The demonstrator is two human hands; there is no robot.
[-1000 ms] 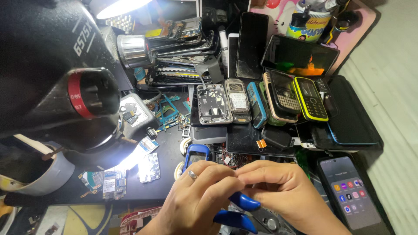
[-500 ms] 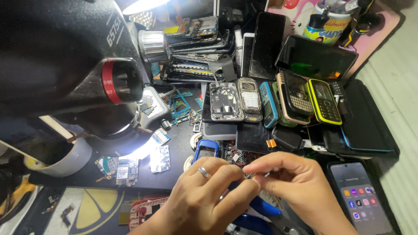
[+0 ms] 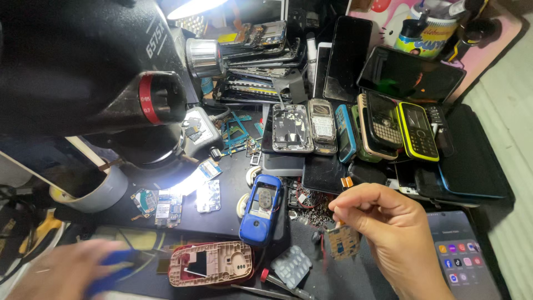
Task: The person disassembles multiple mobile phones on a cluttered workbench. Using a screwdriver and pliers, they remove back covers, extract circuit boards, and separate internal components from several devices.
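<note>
**Small board pinched over a crowded repair desk**

The right hand (image 3: 388, 228) pinches a small circuit board (image 3: 342, 241) between thumb and fingertips, its other fingers curled; the board hangs just above the desk (image 3: 227, 219) at near centre. The left hand (image 3: 61, 272) is at the near left, blurred, and seems closed round something blue (image 3: 114, 266), though I cannot tell what. Between the hands lie a red phone frame (image 3: 211, 264) and a grey keypad (image 3: 292, 265). Just beyond stands a blue phone shell (image 3: 261, 210). Further off, a row of old phones (image 3: 361, 130) runs to the right. A black microscope (image 3: 94, 66) fills the far left. A lit smartphone (image 3: 463, 255) lies right of the right hand.
</note>
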